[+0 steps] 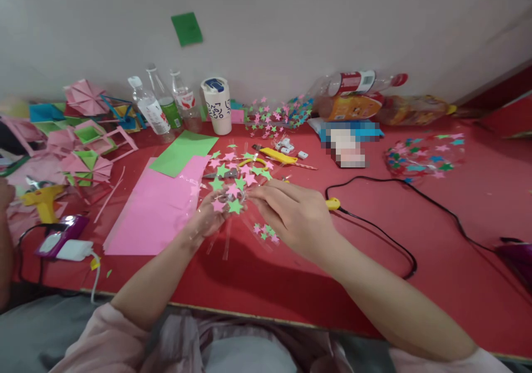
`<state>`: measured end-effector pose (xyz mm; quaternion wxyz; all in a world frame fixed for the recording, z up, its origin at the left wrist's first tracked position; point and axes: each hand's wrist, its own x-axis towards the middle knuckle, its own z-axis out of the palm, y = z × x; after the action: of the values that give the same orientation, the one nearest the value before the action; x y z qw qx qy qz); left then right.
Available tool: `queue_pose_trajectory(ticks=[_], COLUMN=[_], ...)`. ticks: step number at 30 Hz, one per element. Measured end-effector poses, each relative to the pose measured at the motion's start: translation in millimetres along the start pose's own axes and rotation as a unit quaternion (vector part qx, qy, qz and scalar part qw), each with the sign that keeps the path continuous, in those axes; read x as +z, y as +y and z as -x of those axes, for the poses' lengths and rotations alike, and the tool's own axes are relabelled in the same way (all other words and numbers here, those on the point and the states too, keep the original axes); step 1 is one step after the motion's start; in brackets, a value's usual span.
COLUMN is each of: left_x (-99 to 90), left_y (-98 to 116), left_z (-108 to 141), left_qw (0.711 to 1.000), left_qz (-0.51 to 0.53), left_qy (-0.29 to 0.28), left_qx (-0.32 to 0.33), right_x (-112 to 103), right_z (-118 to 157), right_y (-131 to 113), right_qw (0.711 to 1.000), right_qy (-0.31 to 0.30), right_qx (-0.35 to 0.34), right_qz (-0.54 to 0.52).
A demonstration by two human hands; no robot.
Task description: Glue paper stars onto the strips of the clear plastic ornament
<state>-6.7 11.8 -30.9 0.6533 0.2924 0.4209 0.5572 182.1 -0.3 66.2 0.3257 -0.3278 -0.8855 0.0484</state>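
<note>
A clear plastic bottle piece (235, 206), covered with pink and green paper stars, is held above the red table in front of me. My left hand (205, 218) has its fingers wrapped around the near left side of it. From the right, my right hand (297, 218) pinches at its near edge; the fingertips are partly hidden, and I cannot make out anything small between them. Clear strips (226, 240) hang out below, and more pink and green stars (266, 232) show beneath my right hand. Pliers and a yellow utility knife (278, 156) lie just behind the piece.
Pink paper (153, 212) and green paper (185, 152) lie left. Paper crafts (89, 165) and a yellow glue gun (44, 200) are farther left, near another person's arm. Bottles (152, 107) and a white cup (216, 107) line the wall. A black cord (378, 228) loops right.
</note>
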Motion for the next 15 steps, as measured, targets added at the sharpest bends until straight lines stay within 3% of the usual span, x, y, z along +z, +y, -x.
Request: queue_pose_trajectory(ticks=[3,8,15], left_x=[0.9,2.3,0.4], left_y=[1,1,-5], left_z=[2,4,2], left_qw=[0.999,0.997,0.995], left_qz=[0.023,0.029,0.038], left_qy=[-0.028,-0.061,-0.089], left_qx=[0.01,0.023,0.002], right_x=[-1,-1,4], right_z=[-1,-2,2], right_y=[-3,-9,-15], right_qw=[0.999,0.988,0.962], right_qy=[-0.01,0.03,0.089], right_qx=[0.02,0.017,0.107], right_qz=[-0.048,-0.152,-0.236])
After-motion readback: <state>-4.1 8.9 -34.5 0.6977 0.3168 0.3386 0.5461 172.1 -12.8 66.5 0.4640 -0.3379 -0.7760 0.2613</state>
